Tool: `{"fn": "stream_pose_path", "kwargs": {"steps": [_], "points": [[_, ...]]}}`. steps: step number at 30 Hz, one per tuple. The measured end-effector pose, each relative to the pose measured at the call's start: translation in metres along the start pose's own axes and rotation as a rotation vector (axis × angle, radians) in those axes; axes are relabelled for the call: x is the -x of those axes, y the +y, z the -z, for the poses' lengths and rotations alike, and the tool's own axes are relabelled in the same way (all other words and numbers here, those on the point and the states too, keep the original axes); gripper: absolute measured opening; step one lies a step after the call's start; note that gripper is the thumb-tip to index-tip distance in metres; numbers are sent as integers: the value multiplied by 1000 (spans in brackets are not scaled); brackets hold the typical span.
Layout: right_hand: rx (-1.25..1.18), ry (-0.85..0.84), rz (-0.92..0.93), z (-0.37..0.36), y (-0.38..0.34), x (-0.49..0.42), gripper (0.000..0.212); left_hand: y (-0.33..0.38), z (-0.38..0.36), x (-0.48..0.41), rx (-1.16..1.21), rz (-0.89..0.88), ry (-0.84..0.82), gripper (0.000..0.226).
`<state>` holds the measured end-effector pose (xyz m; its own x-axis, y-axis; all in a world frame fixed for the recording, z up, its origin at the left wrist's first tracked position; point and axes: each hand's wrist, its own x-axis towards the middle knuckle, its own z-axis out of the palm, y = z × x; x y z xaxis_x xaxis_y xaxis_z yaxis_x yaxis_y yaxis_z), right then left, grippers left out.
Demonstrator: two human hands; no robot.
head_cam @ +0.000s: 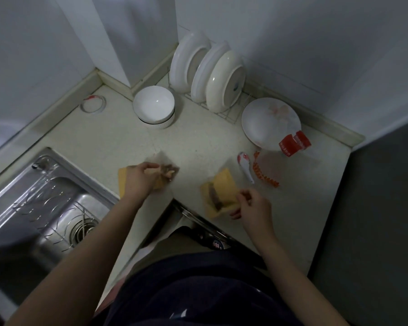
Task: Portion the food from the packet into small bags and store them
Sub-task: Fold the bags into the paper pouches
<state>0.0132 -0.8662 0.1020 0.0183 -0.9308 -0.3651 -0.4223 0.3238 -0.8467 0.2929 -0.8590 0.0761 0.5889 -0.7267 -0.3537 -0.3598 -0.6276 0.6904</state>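
On the tabletop (198,142), the left grip (146,176) is curled round a small clear bag (166,169). The right grip (249,203) pinches the yellow packet (224,187) by its near edge

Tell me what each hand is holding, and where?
The left hand grips the bag of brown food, seemingly at its near end; blur hides the details. The right hand pinches the packet by its right edge.

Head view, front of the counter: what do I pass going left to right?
Sink, left hand gripping a small bag, open yellow packet, ceramic spoon, orange coiled strip, red wrapper.
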Motion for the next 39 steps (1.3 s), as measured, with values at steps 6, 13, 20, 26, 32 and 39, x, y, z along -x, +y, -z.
{"fn": "stream_pose_path", "kwargs": {"steps": [6, 13, 20, 26, 32, 39], "points": [[-101, 29, -184, -1, 25, -12, 17, 6, -11, -17, 99, 110, -83, 40], [-121, -115, -219, -1, 36, -11, 43, 1, -14, -20, 146, 151, -71, 43], [103, -125, -135, -5, 33, -11, 49, 3, -13, -23, 88, 121, -154, 44], [195, -99, -48, -3, 21, -5, 33, 16, -14, -10, -25, -53, -106, 20], [205, -185, 113, -8, 8, 1, 23, 37, -14, 16, -137, -478, -23, 12], [46, -213, 310, -9, -7, 8, 51, 64, -12, 70, -173, -980, -265, 15]]}}
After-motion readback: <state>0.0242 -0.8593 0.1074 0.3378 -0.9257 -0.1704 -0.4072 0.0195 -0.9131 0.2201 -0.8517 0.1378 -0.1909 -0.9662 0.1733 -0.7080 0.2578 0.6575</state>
